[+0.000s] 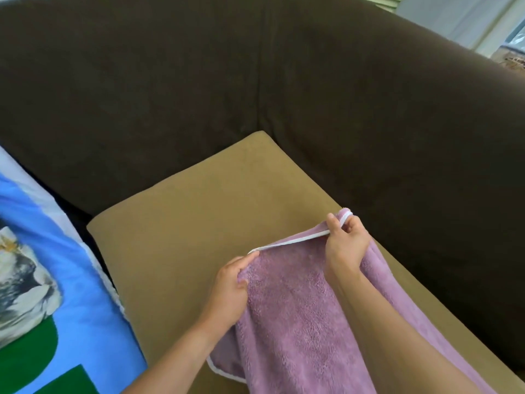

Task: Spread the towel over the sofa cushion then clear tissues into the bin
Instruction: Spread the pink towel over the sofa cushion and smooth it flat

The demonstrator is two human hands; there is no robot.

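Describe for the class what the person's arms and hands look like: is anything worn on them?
The left hand and right hand are bare: no gloves, rings, watch or bracelets show. The left arm and right arm are uncovered up to the frame's edge, so no sleeve is in view. No markings or tattoos can be made out.

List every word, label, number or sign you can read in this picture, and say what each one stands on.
No text can be read.
Blue printed fabric: a picture and green shapes, perhaps parts of large letters, cut off by the frame edge; unreadable.
Towel, cushion, sofa: no writing visible.
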